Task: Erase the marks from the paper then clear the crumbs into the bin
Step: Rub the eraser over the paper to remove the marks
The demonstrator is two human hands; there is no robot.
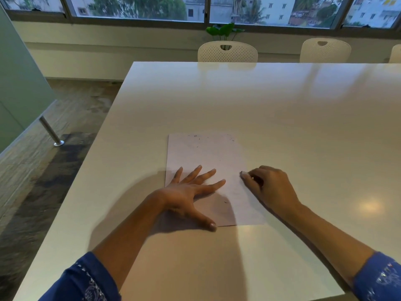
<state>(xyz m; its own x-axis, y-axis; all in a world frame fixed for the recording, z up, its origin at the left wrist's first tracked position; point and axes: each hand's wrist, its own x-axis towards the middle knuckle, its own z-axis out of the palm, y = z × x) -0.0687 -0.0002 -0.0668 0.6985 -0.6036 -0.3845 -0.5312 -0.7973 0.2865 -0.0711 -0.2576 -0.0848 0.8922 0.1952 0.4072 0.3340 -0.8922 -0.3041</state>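
A white sheet of paper [208, 155] lies on the white table [282, 118] in front of me. Small dark eraser crumbs [196, 136] are scattered along its far edge, and a few more lie near its middle. My left hand [191, 190] lies flat on the paper's near left part, fingers spread and straight, pressing it down. My right hand [269, 185] sits at the paper's right edge with its fingers curled, pinching a small pale eraser [243, 173] whose tip touches the sheet. No bin is in view.
The table's left edge [91, 153] drops to a dark patterned floor with a metal table leg [51, 132]. White perforated chairs [227, 52] stand behind the far edge, under a window with a green plant [224, 31].
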